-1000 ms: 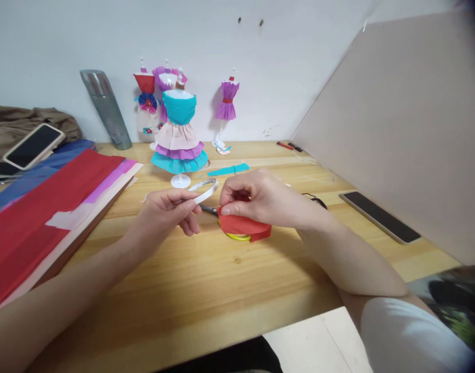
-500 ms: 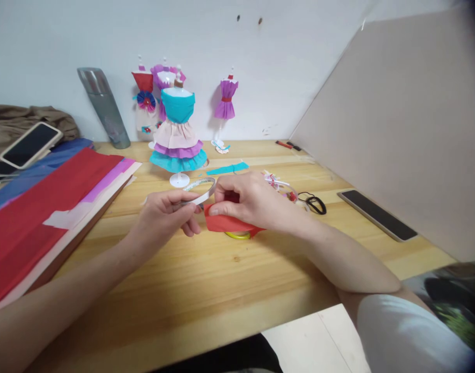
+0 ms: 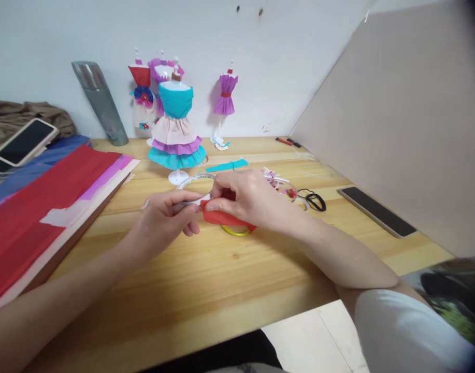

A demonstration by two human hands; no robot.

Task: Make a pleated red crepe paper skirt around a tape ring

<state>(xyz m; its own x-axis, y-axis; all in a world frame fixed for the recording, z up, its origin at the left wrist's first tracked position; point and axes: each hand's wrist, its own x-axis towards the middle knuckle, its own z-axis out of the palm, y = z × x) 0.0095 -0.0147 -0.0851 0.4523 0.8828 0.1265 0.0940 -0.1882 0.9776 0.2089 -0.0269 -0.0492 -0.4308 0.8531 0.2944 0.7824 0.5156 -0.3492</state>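
My left hand pinches the near rim of a thin roll of tape, white with green print inside its ring. My right hand is closed on a strip of red crepe paper. The paper's left end meets the tape roll between the two hands, so my fingertips nearly touch. Just below the red strip, part of a yellow ring shows on the table; what it belongs to is hidden.
A small dress stand in turquoise, pink and purple paper stands ahead, with other dressed stands behind. Stacked crepe sheets lie left, near a bottle. A turquoise strip, black hair tie and phone lie beyond and right.
The tape roll has tipped so more of its ring shows. The red paper's end has come closer, against the roll, as my right hand shifted slightly left.
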